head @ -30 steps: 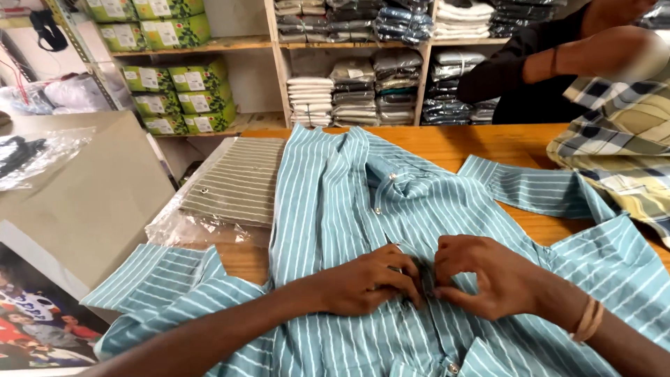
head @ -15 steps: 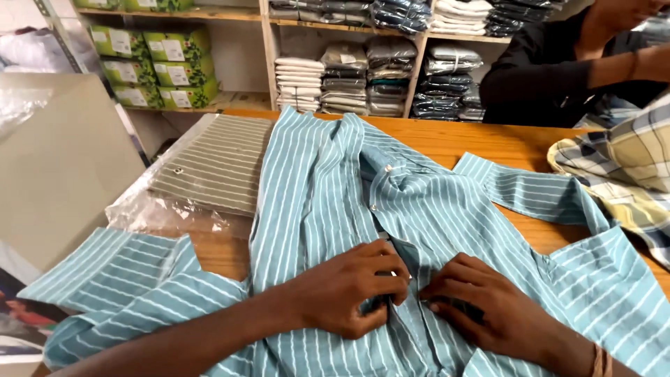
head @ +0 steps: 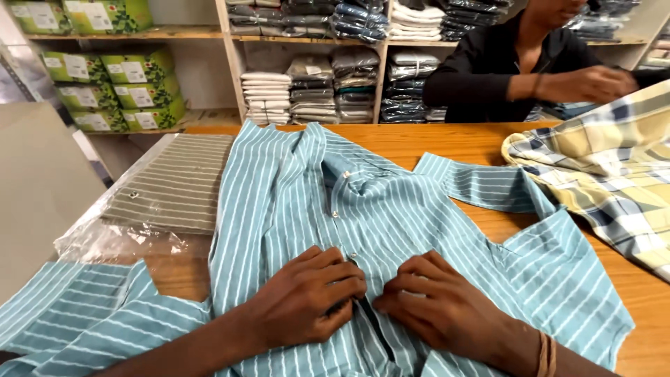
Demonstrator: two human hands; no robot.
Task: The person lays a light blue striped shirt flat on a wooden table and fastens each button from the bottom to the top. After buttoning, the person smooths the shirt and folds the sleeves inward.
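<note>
Both of my hands lie on the blue shirt [head: 391,223], a soft cotton-looking cloth with thin white stripes, spread front-up across the wooden table [head: 447,143]. My left hand [head: 307,297] rests just left of the button strip, fingers curled and bunched, tips pressing into the cloth at the placket; whether they pinch a button I cannot tell. My right hand [head: 443,304] sits just beside it on the other side of the strip, knuckles raised, fingers bent down onto the fabric, with a thin orange band [head: 546,355] at the wrist. Between the two hands the placket opens into a dark gap. Small pale buttons run up the strip toward the crumpled collar. One sleeve lies flat at my lower left, another stretches out to the right.

Left of the shirt lies a grey-striped folded shirt in a clear, crinkled plastic bag [head: 171,185]. At the right edge is a checked yellow and navy cloth [head: 607,174]. Beyond it, another person in a black top [head: 488,66] works at the table's far side. Behind stand wooden shelves with stacked folded garments [head: 314,87] and green boxes [head: 112,87].
</note>
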